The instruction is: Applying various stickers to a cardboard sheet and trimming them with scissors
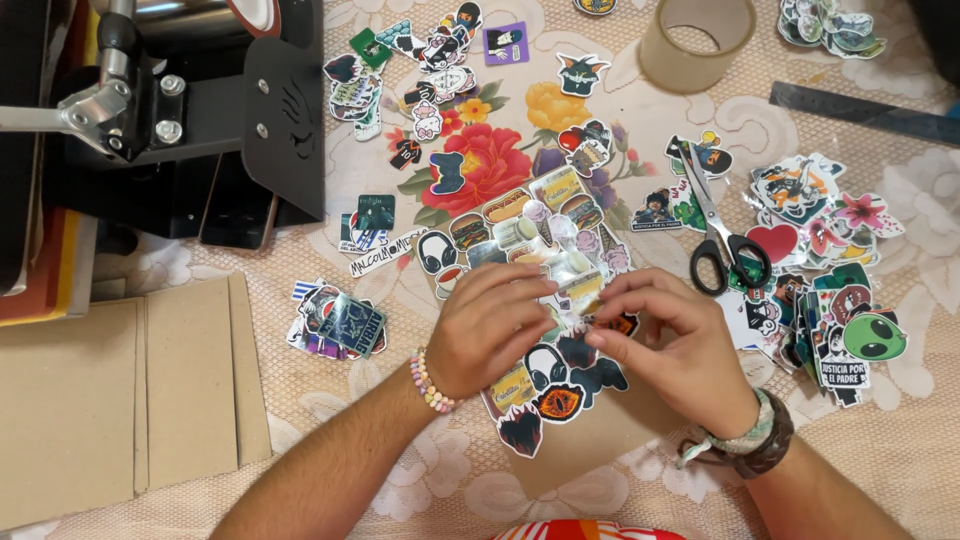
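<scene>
Both wrists low, w/ left hand [487, 325] & right hand [665, 335] pinching a small glossy clear-backed sticker [578, 290] at centre. Black-handled scissors [722, 232] at 2 o'clock. Risk, imo: film creases if I tug unevenly.

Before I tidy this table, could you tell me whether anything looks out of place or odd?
Nothing looks damaged or spilled. The scissors lie open on top of loose stickers right of the hands, blades pointing away. Stickers are scattered in untidy, overlapping heaps across the floral tablecloth. The left hand and right hand pinch a small glossy sticker.
</scene>
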